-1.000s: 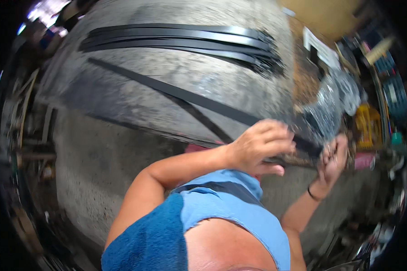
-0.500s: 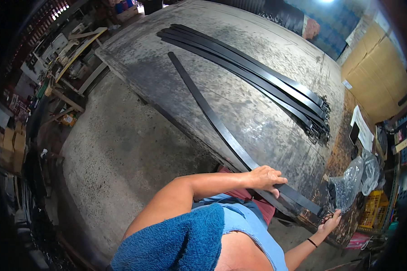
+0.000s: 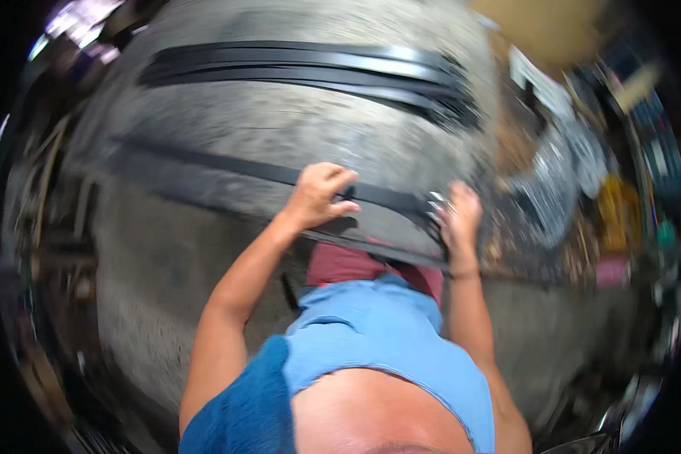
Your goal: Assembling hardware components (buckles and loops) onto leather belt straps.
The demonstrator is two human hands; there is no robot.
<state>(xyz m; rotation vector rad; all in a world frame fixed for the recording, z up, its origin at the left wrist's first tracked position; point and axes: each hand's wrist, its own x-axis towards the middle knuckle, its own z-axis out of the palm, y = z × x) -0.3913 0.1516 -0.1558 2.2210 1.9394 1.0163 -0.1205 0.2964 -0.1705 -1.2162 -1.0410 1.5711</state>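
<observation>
So since half a second back, the single black strap (image 3: 253, 167) has swung round: its buckle end was over by the near right corner of the table (image 3: 265, 121), right next to the clear plastic bag (image 3: 548, 189), and now it's well left of the bag, with the strap running roughly along the near edge. Both hands shifted left too, and the whole view turned.

The strap's plain end is blurry but sits toward the near left corner. Left hand (image 3: 314, 198) is on it, to the right of its middle: fingers half curled, thumb apart from them, strap running into that gap. Can't tell if it's actually pinched. Right hand (image 3: 461, 219) has its fingers bent in on the buckle end, so not much of an opening there, and shiny metal (image 3: 436, 204) pokes out at the fingertips. Too smeared to make out the shape of the buckle.

Farther in from the near edge there's a bundle of black straps (image 3: 287, 57), side by side, metal ends toward the right edge of the table. White paper (image 3: 541, 82) lies on the right side, beyond the bag. Yellow crate (image 3: 619, 216) stands past the right edge.
</observation>
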